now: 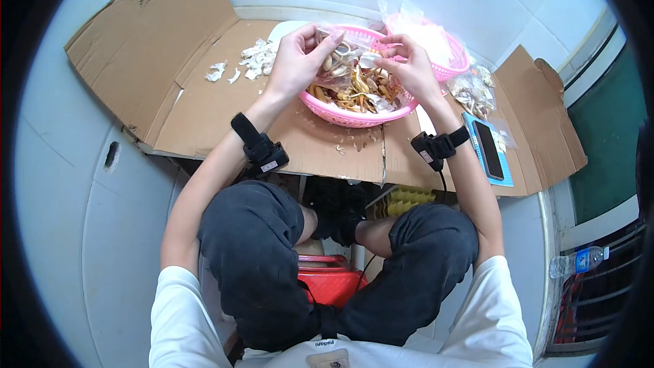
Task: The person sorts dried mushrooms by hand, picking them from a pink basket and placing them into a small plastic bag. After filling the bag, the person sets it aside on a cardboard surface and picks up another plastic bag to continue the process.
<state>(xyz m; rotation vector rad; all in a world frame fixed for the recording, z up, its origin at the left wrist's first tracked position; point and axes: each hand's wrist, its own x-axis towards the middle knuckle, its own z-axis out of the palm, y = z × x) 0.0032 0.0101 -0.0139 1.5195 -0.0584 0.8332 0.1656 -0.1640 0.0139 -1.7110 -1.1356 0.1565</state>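
Above the front pink basket (340, 118), my left hand (300, 58) pinches a clear plastic bag (335, 68) with pale, brownish curved pieces inside. My right hand (411, 65) is closed at the bag's right side, thumb and fingers on a small white piece (368, 60) whose kind I cannot make out. Below both hands, the basket holds a heap of dried yellow-brown strips (368, 88) with some white scraps among them. Part of the heap is hidden behind the bag and my left hand.
Cardboard (225, 116) covers the table, its flaps raised at both sides. White scraps (259, 58) lie to the left. Another pink basket (458, 61) stands behind, with filled clear bags (473, 92) beside it. A phone (488, 148) rests on a blue notebook (504, 176) at the right.
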